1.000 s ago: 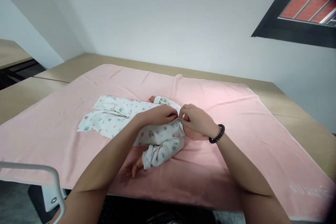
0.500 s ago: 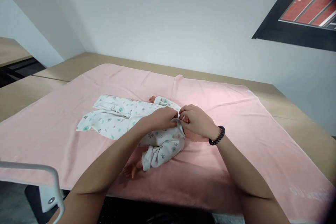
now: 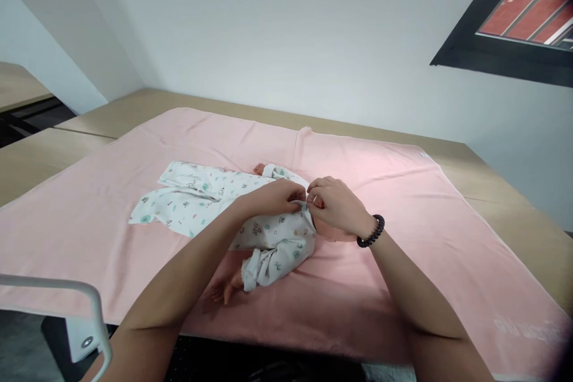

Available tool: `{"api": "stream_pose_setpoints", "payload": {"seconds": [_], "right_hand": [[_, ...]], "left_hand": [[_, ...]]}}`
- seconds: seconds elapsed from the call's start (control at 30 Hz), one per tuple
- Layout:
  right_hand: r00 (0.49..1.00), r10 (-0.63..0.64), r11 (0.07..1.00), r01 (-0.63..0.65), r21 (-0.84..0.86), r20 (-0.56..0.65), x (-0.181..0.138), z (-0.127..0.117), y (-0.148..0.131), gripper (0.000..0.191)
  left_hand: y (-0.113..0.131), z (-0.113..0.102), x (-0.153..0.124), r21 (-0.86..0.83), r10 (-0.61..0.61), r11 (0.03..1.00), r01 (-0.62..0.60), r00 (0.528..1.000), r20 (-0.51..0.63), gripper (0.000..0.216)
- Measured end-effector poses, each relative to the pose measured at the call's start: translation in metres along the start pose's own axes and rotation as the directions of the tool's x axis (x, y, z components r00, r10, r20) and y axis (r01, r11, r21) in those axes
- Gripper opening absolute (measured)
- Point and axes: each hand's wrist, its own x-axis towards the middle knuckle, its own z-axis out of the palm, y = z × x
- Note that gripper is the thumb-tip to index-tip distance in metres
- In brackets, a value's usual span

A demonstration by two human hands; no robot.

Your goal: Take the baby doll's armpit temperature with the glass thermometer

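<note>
A baby doll (image 3: pixel 331 231) lies on its back, its head to the right and mostly covered by my hands. It wears a white patterned romper (image 3: pixel 268 233) with small green and grey prints. Near the neckline, my left hand (image 3: pixel 280 197) is closed, its fingertips pinching the edge of the romper's front. Just to the right, my right hand (image 3: pixel 335 203) has curled fingers at the collar, close to the left fingertips. Exactly what the right fingertips grip is hidden. One doll hand (image 3: pixel 227 287) sticks out of the near sleeve, another from the far sleeve.
A pink blanket (image 3: pixel 385 191) with some wrinkles covers most of the wooden table (image 3: pixel 496 185). A white wall (image 3: pixel 286 30) stands behind, with a dark-framed window (image 3: pixel 501 54) at upper right. At lower left a grey metal rail (image 3: pixel 54 282) curves near my left forearm.
My left hand has shifted very slightly, its fingers lifting a little at the collar. The right hand stays almost in place, and the doll has not moved.
</note>
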Motion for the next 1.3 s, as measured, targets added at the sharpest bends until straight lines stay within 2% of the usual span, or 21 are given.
{"api": "stream_pose_setpoints", "payload": {"seconds": [0.3, 0.57, 0.67, 0.8, 0.93, 1.0, 1.07, 1.13, 1.3], "right_hand": [[1.000, 0.006, 1.000, -0.005, 0.011, -0.019, -0.001, 0.001, 0.001, 0.014], [1.000, -0.016, 1.000, 0.016, -0.010, 0.002, 0.000, -0.001, 0.001, 0.008], [1.000, -0.017, 1.000, 0.018, 0.004, -0.009, 0.000, -0.001, 0.001, 0.007], [1.000, -0.017, 0.999, 0.017, 0.037, -0.009, -0.001, 0.000, 0.003, 0.009], [0.999, -0.008, 0.999, 0.009, 0.030, -0.034, -0.001, -0.002, 0.002, 0.009], [0.987, -0.051, 0.999, 0.051, -0.001, -0.150, -0.002, -0.004, -0.005, 0.012], [0.940, -0.132, 0.991, 0.126, -0.039, -0.315, -0.003, -0.002, -0.020, 0.018], [0.889, -0.204, 0.978, 0.199, -0.056, -0.410, -0.006, 0.005, -0.040, 0.019], [0.878, -0.313, 0.950, 0.281, -0.139, -0.363, -0.013, 0.046, -0.078, 0.017]], "left_hand": [[0.011, -0.024, -0.022, 0.107, -0.138, 0.986, 0.131, 0.989, 0.059, 0.018], [0.015, 0.006, -0.003, 0.160, -0.048, 0.985, 0.059, 0.997, -0.068, 0.008], [0.014, 0.011, 0.001, 0.157, -0.042, 0.986, 0.062, 0.991, -0.129, 0.008], [0.012, 0.007, -0.002, 0.159, -0.044, 0.985, 0.066, 0.990, -0.135, 0.004], [0.014, -0.009, -0.015, 0.190, -0.104, 0.975, 0.117, 0.992, -0.076, 0.008], [0.014, -0.020, -0.024, 0.185, -0.154, 0.971, 0.153, 0.988, -0.010, 0.014], [0.011, -0.028, -0.030, 0.167, -0.175, 0.972, 0.164, 0.983, 0.050, 0.017], [0.006, -0.033, -0.035, 0.166, -0.159, 0.975, 0.148, 0.986, 0.058, 0.021], [0.000, -0.036, -0.037, 0.189, -0.171, 0.970, 0.152, 0.981, 0.087, 0.019]]}}
